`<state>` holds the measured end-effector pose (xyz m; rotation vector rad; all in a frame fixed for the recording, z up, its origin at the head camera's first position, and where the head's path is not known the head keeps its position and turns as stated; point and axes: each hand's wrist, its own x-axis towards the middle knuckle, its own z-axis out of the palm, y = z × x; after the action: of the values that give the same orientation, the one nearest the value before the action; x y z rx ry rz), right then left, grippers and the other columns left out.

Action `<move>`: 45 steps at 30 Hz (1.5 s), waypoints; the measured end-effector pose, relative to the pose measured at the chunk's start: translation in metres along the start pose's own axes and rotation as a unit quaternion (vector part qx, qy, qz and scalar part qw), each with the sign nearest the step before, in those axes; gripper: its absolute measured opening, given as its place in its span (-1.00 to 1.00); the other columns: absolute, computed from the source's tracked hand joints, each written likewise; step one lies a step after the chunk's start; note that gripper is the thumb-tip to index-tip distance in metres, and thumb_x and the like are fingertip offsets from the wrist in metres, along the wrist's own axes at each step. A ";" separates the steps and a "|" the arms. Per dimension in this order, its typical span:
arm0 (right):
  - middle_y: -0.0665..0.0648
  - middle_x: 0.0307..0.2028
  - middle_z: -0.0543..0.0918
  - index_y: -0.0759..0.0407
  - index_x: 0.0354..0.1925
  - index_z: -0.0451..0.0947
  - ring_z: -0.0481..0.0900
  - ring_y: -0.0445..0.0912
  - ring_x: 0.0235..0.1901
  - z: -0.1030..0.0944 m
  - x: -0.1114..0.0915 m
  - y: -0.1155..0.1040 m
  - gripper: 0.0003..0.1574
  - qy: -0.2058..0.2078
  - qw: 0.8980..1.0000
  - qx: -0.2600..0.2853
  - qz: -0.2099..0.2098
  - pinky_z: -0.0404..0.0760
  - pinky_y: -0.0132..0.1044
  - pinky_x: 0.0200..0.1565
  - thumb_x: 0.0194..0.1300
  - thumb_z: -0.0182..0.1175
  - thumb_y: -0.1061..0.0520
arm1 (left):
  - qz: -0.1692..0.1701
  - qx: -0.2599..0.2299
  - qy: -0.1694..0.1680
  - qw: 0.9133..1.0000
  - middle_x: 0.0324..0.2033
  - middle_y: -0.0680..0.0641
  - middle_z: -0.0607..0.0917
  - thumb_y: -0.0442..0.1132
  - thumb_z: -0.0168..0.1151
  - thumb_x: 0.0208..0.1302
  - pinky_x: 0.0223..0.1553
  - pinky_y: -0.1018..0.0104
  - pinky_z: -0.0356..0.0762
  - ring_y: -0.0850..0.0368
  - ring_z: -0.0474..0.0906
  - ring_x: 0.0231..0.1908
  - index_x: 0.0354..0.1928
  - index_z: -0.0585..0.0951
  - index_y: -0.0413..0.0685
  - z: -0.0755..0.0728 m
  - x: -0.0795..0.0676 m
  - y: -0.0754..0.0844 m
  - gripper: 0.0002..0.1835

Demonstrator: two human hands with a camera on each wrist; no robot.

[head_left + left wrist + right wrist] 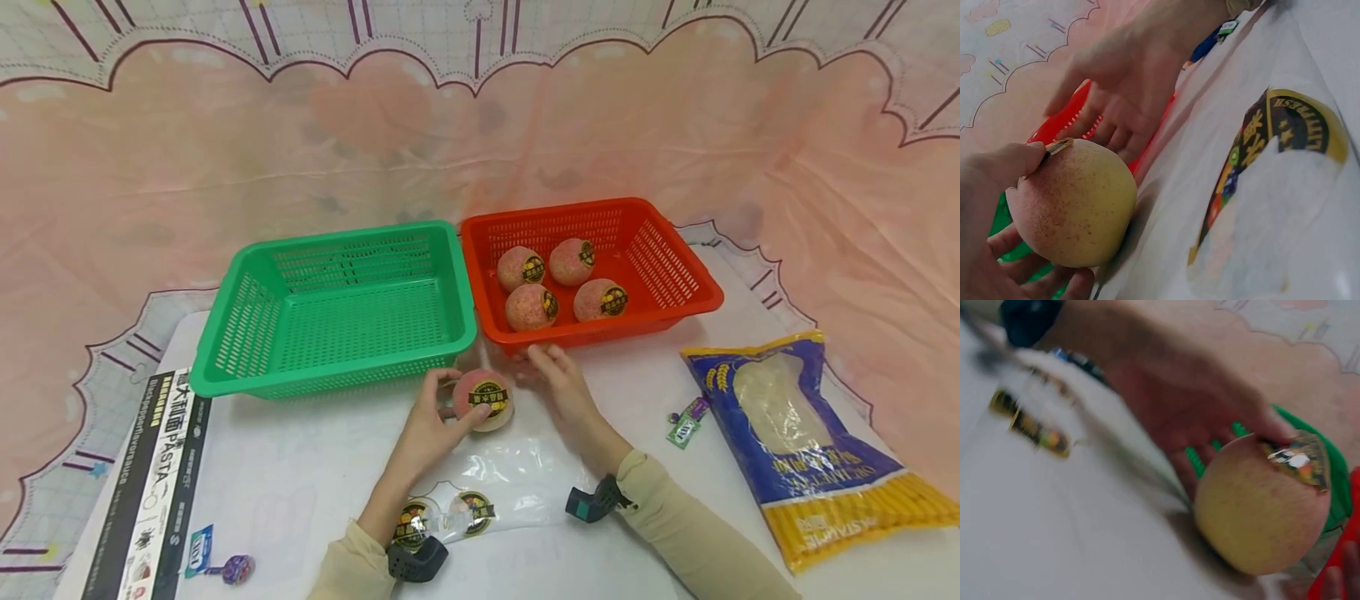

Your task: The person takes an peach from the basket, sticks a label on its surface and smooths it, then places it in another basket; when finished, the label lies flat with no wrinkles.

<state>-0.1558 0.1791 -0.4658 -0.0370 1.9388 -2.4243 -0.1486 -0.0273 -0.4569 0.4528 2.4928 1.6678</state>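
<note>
My left hand grips a pink and yellow peach low over the table, thumb on its black and gold sticker. In the left wrist view the fingers curl under the fruit's far side. My right hand is beside it to the right, fingers loosely extended and nothing held, fingertips at the front of the red basket. Several peaches with similar stickers sit in that basket. Left of it stands a green basket with only its slotted floor showing inside.
A clear plastic sheet with round stickers lies on the table below my hands. At right are a blue and yellow pasta bag and small candies. A long pasta box and a lollipop lie at left.
</note>
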 end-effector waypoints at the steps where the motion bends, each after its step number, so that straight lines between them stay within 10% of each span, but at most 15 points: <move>1: 0.08 -0.14 0.53 0.05 -0.13 0.35 0.49 -0.07 -0.13 -0.003 0.002 0.000 -0.62 0.047 0.997 0.065 0.002 0.46 -0.18 -0.04 0.21 0.04 -0.16 | 0.003 -0.004 -0.004 1.000 0.02 0.06 0.44 0.12 0.29 -0.05 -0.06 0.23 0.48 0.16 0.37 0.09 0.07 0.23 0.13 0.001 0.000 0.000 -0.33; 7: 0.02 -0.27 0.39 0.01 -0.22 0.22 0.42 -0.10 -0.32 -0.019 0.008 -0.016 -0.65 0.210 0.930 0.301 -0.013 0.47 -0.27 -0.18 0.16 0.15 -0.06 | 0.030 0.003 -0.026 0.999 0.03 0.11 0.46 0.12 0.26 -0.02 0.05 0.19 0.41 0.20 0.39 0.09 0.20 0.20 0.15 0.009 -0.002 0.000 -0.26; 15: 0.04 -0.01 0.33 0.02 0.10 0.11 0.37 -0.10 -0.09 -0.043 0.011 -0.051 -0.42 0.310 0.870 0.385 0.007 0.45 -0.31 -0.04 0.18 0.14 0.05 | 0.061 0.003 0.019 0.998 0.04 0.02 0.47 -0.08 0.38 -0.09 -0.04 0.25 0.50 0.08 0.44 0.05 0.15 0.27 0.08 0.017 -0.001 0.010 -0.28; 30: 0.04 0.11 0.28 0.04 0.21 0.06 0.37 -0.09 -0.08 -0.056 0.005 -0.067 -0.30 0.321 0.854 0.410 0.007 0.47 -0.31 -0.13 0.17 0.15 0.18 | 0.131 -0.101 -0.013 0.986 0.01 0.02 0.50 -0.25 0.34 -0.03 0.00 0.16 0.47 0.16 0.45 0.02 0.17 0.31 -0.01 0.011 0.007 0.092 -0.34; 38: 0.09 0.06 0.31 0.09 0.05 0.17 0.41 -0.10 -0.15 -0.052 0.007 -0.064 -0.57 0.322 0.864 0.388 0.000 0.48 -0.30 -0.15 0.25 0.05 0.17 | 0.128 -0.155 -0.031 0.979 0.03 0.03 0.44 -0.21 0.31 0.01 -0.09 0.19 0.54 0.16 0.48 -0.05 0.16 0.31 0.13 0.016 0.052 0.140 -0.37; 45: 0.08 0.18 0.22 0.08 0.23 0.01 0.33 -0.08 0.06 -0.049 0.004 -0.059 -0.30 0.305 0.864 0.400 0.003 0.43 -0.26 0.05 0.21 0.10 0.12 | 0.065 -0.110 -0.046 0.991 0.06 0.13 0.42 0.08 0.32 -0.07 -0.15 0.28 0.55 0.17 0.40 0.01 0.20 0.24 0.37 0.040 0.115 0.154 -0.27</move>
<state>-0.1624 0.2401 -0.4188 0.8366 0.8204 -3.2747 -0.2189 0.0972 -0.3230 0.6611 2.2265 1.8958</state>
